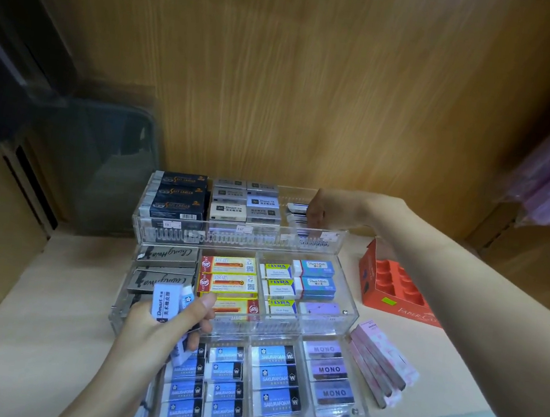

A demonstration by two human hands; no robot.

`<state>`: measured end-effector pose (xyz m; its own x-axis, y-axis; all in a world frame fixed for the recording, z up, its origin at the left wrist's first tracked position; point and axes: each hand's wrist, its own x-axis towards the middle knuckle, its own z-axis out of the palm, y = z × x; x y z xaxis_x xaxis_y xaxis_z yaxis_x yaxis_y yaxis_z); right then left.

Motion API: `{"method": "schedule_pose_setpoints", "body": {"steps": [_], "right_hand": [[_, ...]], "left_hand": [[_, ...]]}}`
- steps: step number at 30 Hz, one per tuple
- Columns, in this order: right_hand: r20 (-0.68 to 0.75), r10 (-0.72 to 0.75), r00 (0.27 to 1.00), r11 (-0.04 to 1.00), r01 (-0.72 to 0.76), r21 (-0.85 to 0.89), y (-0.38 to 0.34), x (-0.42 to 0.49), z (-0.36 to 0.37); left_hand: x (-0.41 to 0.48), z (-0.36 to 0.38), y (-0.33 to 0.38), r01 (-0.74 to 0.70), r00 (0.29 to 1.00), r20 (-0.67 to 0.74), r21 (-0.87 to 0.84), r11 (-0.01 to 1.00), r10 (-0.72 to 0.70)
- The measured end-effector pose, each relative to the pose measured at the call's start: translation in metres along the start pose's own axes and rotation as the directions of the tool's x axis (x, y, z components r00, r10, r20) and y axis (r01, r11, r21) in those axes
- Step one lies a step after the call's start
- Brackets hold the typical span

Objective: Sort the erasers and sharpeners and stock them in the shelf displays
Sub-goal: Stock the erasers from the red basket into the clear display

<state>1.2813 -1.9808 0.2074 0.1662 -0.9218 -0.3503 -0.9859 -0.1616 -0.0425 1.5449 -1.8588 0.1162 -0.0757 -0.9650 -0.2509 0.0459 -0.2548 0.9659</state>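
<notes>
Fingers of the right hand curl onto white erasers in the top right compartment of the acrylic display; I cannot tell whether they grip one. The left hand clamps spare erasers over the middle tier's front edge. Stocking looks under way; the next move likely needs a spare passed across.

Within the acrylic display, the far tier's right compartment has spare room, but the right hand occupies it. The middle and near tiers are closely filled. The left hand, gripping erasers, obstructs the middle tier's left side. Bare shelf lies open on the left. On the right, an orange box and pink packs narrow the passage.
</notes>
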Motion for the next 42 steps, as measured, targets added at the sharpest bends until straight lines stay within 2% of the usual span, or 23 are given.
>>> {"method": "schedule_pose_setpoints", "body": {"steps": [4,6,7,9,11,14,17,19,21,24,27,32,34,36,39,42], "right_hand": [[-0.019,0.008,1.000,1.000,-0.008,0.018,-0.003,0.001,0.002],[-0.169,0.038,0.985,0.989,-0.013,0.146,-0.006,-0.009,-0.001],[-0.289,0.062,0.955,0.974,0.006,0.228,-0.011,-0.019,-0.002],[-0.520,0.099,0.849,0.940,0.091,0.328,-0.031,-0.049,0.004],[-0.609,0.054,0.792,0.901,0.224,0.371,-0.065,-0.088,0.023],[-0.551,0.012,0.835,0.783,0.335,0.525,-0.119,-0.144,0.067],[-0.432,0.098,0.896,0.504,0.330,0.798,-0.154,-0.187,0.102],[-0.324,0.081,0.943,0.321,0.283,0.904,-0.166,-0.204,0.121],[-0.246,0.031,0.969,0.246,0.231,0.941,-0.171,-0.211,0.134],[-0.208,-0.020,0.978,0.146,0.209,0.967,-0.171,-0.210,0.140],[-0.213,-0.062,0.975,0.118,0.219,0.969,-0.171,-0.207,0.142],[-0.155,0.106,0.982,-0.131,0.168,0.977,-0.163,-0.202,0.141],[-0.141,0.138,0.980,-0.142,0.161,0.977,-0.158,-0.201,0.141],[-0.129,0.105,0.986,-0.120,0.142,0.983,-0.158,-0.201,0.144],[-0.112,-0.006,0.994,0.004,0.112,0.994,-0.165,-0.203,0.149],[-0.126,-0.007,0.992,0.102,0.126,0.987,-0.168,-0.200,0.152]], "left_hand": [[-0.006,-0.001,0.002,-0.041,0.999,0.006,0.017,0.999,0.041],[-0.016,-0.005,0.007,-0.044,0.999,0.028,0.007,0.999,0.044],[-0.022,-0.006,0.011,-0.034,0.999,0.041,0.008,0.999,0.033],[-0.035,-0.008,0.019,-0.024,0.997,0.078,0.043,0.999,0.021],[-0.050,-0.010,0.024,-0.038,0.991,0.135,0.098,0.994,0.024],[-0.077,-0.018,0.024,-0.053,0.976,0.219,0.166,0.985,0.016],[-0.103,-0.027,0.018,-0.069,0.934,0.357,0.196,0.978,-0.006],[-0.117,-0.032,0.014,-0.050,0.897,0.439,0.226,0.973,-0.056],[-0.125,-0.035,0.011,-0.029,0.857,0.505,0.245,0.969,-0.102],[-0.131,-0.037,0.011,-0.017,0.829,0.545,0.247,0.969,-0.124],[-0.133,-0.036,0.010,-0.018,0.829,0.544,0.260,0.966,-0.131],[-0.132,-0.030,0.005,0.050,0.902,0.412,0.191,0.980,-0.127],[-0.128,-0.030,0.003,0.060,0.934,0.340,0.160,0.985,-0.112],[-0.126,-0.030,0.001,0.052,0.951,0.294,0.162,0.985,-0.099],[-0.127,-0.029,-0.003,0.048,0.955,0.279,0.179,0.983,-0.097],[-0.127,-0.031,-0.007,0.090,0.942,0.296,0.226,0.970,-0.156]]}}
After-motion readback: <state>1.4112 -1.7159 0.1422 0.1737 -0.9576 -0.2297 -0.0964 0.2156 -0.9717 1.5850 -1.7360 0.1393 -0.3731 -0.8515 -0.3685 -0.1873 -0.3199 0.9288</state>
